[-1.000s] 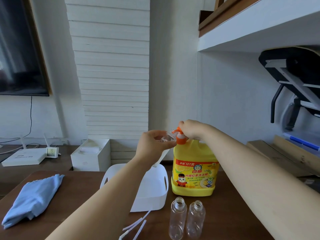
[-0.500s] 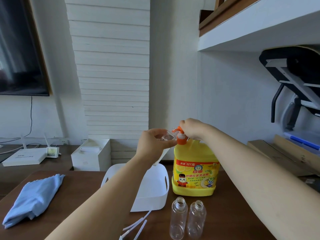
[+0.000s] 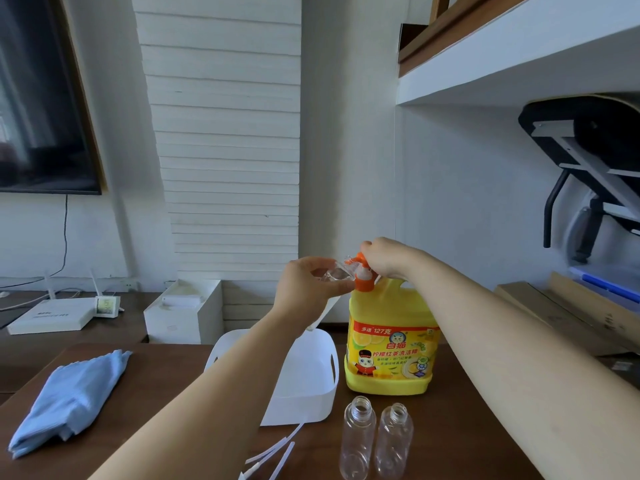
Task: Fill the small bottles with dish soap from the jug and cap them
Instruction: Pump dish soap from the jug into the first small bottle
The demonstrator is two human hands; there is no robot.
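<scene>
Bottle mouth meets spout, centre frame.
The left hand (image 3: 304, 289) grips a clear bottle (image 3: 334, 273), tipped nearly sideways with its mouth pointing right at the orange pump (image 3: 363, 276) on the yellow jug (image 3: 391, 341). The right hand (image 3: 384, 259) curls over the pump's head. Two empty bottles (image 3: 358, 441) stand uncapped on the brown table (image 3: 156, 393), lower centre.

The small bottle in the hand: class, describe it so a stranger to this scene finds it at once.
Find the yellow jug on the brown table. At its orange pump, the left hand holds a clear small bottle up to the spout. Unlike the two uncapped bottles standing in front of the jug, it is raised off the table.
</scene>
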